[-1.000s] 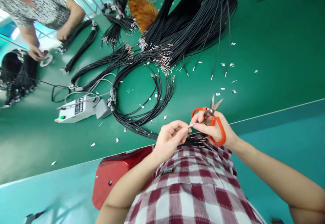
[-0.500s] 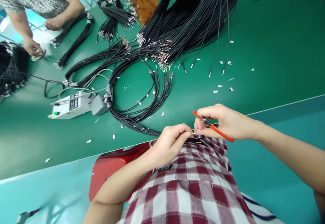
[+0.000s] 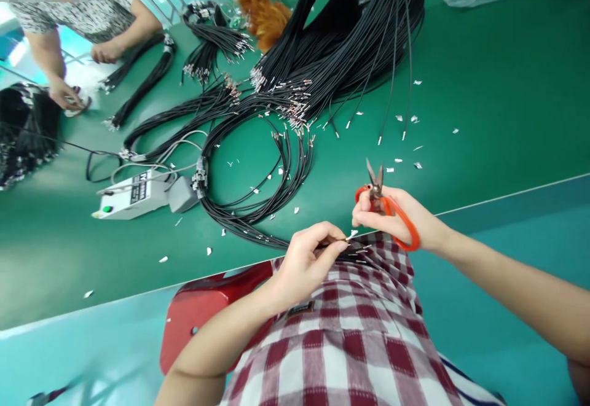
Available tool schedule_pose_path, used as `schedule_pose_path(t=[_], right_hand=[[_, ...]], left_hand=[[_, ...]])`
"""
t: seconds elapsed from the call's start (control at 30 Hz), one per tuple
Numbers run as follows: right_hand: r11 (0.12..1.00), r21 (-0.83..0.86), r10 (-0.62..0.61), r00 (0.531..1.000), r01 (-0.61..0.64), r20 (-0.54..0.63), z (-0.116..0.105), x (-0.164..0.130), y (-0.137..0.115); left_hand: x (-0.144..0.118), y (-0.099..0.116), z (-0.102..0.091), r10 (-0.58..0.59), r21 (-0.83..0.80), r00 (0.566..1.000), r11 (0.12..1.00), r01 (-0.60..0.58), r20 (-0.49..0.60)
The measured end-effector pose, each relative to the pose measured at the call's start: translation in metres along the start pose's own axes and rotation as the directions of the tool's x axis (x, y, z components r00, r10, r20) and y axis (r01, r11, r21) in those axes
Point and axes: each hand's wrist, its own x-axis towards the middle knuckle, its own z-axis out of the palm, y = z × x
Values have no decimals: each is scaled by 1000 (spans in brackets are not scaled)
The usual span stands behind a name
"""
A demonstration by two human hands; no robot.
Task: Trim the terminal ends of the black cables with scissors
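My left hand (image 3: 310,258) pinches the end of a black cable by the table's front edge, with a small white scrap at its tip. More stripped cable ends (image 3: 362,252) lie under and beside those fingers, over the checked cloth on my lap. My right hand (image 3: 405,212) is closed round the scissors (image 3: 375,186), which have orange handles; their blades stand apart and point away from me. The held cables run left into a looped black cable bundle (image 3: 239,225), bound by grey connectors (image 3: 200,175).
A white box with a green button (image 3: 133,194) stands left of the loop. Large heaps of black cables (image 3: 350,56) fill the far side, near a brown fluffy thing (image 3: 265,18). White scraps dot the green table (image 3: 502,86). A co-worker's hands (image 3: 69,96) are at far left.
My right hand has turned the scissors so the blades now point away from me and show apart. The left hand keeps its pinch; a white scrap now shows at its fingertips.
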Motion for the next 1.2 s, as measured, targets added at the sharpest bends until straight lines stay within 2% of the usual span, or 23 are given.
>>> schedule_pose_path(t=[0.17,0.27,0.37,0.5,0.57,0.63,0.77,0.83,0.93,1.03,1.1,1.2], right_hand=[[959,264,109,994,-102,-11,11,-4,12],[934,354,85,992,-48,-90,24,-7,23],[912,406,35,977,55,-209,38,-5,41],[903,411,34,935,122,-352,45,0,57],[902,402,-4,931,161,-364,41,-1,53],[897,405,-38,946,174,-323,38,-5,45],[905,404,-3,952,133,-307,39,-7,37],[899,419,20,944,127,-329,43,-3,43],[841,527,49,952,123,-301,51,7,54],[781,612,53,963,126,-265,58,14,59],[798,587,45,957,138,-285,58,16,58],[877,459,16,945,144,-327,52,14,52]], left_hand=[[-2,-7,5,176,221,982,963,-157,-69],[-2,-12,10,281,321,948,921,-222,-150],[1,-12,13,259,273,940,942,-196,-221],[1,-10,14,201,193,955,968,-160,-217],[1,-11,13,210,224,950,962,-158,-230],[0,-14,14,236,269,940,949,-168,-246],[2,-16,16,279,309,924,931,-194,-261],[4,-16,16,217,232,945,959,-160,-244],[6,-14,13,22,0,983,1000,-23,-182],[7,-13,9,-178,-260,978,955,146,-108],[9,-12,6,-260,-363,964,905,222,-57],[11,-13,4,-288,-409,958,874,262,-3]])
